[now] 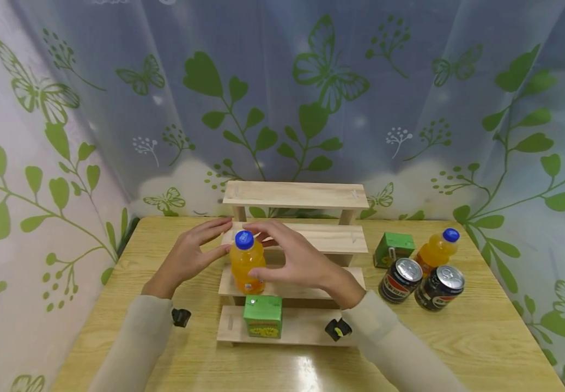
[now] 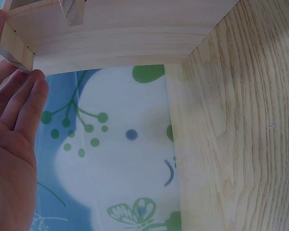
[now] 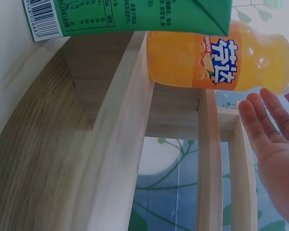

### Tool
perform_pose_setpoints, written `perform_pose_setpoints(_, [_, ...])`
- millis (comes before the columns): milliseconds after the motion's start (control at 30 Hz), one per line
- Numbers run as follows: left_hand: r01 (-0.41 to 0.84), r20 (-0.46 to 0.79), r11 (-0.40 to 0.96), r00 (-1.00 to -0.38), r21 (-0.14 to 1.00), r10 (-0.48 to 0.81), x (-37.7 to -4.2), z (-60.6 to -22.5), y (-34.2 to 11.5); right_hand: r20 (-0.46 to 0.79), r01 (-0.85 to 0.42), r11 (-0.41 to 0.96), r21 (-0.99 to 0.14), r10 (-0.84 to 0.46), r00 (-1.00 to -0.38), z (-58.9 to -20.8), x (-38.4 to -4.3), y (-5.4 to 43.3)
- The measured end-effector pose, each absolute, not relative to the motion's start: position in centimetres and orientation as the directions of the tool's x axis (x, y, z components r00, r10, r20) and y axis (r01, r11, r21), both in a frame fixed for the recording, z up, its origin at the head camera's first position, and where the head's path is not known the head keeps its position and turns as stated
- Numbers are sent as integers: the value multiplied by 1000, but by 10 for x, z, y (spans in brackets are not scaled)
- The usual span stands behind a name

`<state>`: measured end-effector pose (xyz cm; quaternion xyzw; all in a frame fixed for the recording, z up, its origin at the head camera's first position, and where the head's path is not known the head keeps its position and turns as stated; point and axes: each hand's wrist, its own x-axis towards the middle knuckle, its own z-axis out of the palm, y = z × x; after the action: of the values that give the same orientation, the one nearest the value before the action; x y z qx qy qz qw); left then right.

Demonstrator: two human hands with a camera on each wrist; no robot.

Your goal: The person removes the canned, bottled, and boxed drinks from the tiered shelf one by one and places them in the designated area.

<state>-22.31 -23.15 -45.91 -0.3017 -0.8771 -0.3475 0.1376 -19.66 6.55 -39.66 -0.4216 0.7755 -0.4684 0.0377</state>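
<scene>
In the head view an orange soda bottle (image 1: 247, 267) with a blue cap stands upright on the second step of a wooden tiered shelf (image 1: 307, 280). My right hand (image 1: 299, 258) is beside it, thumb at its front and fingers extended towards the shelf behind. In the right wrist view the fingertips lie close to the bottle's (image 3: 183, 60) upper part; whether they touch is unclear. My left hand (image 1: 191, 256) reaches to the shelf's left side, its fingers nearly straight. The left wrist view shows its fingertips (image 2: 37, 79) at a board's end. A green drink carton (image 1: 263, 317) sits on the lowest step.
To the shelf's right, on the wooden table (image 1: 478, 348), stand another green carton (image 1: 393, 249), a second orange soda bottle (image 1: 436, 250) and two dark cans, one left (image 1: 400, 280) and one right (image 1: 440, 288). A leaf-patterned curtain (image 1: 272, 109) hangs behind.
</scene>
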Motion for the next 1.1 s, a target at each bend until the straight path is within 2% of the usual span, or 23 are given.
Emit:
perform_pose_setpoints(400, [624,444,570,-781,535,438,-222,-458,-232,322,-652,264,-711,-702,-636,-399,-195,57])
perform_pose_setpoints(867, [627,449,572,-779,529,438,-222,-459,-233,328,-659,260,-706,-705,-629,-401,-198,55])
perform_pose_setpoints(1100, [601,426,584,-799,545,425,-222,-458,-232,347,-665,256,-702,-692,-633,-399,-199,56])
